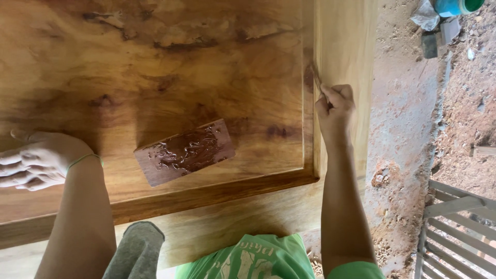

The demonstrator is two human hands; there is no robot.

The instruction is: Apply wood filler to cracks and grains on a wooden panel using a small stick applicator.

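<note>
Head view, looking straight down. Small stick-like tool (315,74), brown, thin, upper right of centre: pinched in the right hand (336,106), tip laid in the groove where the raised panel meets the frame, at a dark stained spot; kind of tool too small to tell, brush or spatula. Right hand: clenched round the tool's lower end, knuckles up, forearm running down to the lower right of the frame, a grip suited to fine work along a narrow channel. Wooden block (185,152), centre of frame: reddish-brown, rectangular, top face smeared with glossy wet filler or stain, lying flat and tilted on the panel, well apart from both hands, seemingly serving as a palette within reach of the tool. Left hand (36,160), left edge of frame: grasping nothing, fingers loosely curled, pressed on the panel surface, apparently as a brace; thin green band at the wrist. Wooden door panel (155,67), filling the upper left and centre: golden, strongly figured, dark knots and patches, lying flat, moulded frame along the right and lower sides. Green shirt (258,258) and grey-clad knee (135,248), bottom of frame, knee resting against the panel's lower rail. Dusty concrete floor (403,129), right. Blue-green container (457,6), upper right corner. Grey slatted rack (454,227), lower right corner.
</note>
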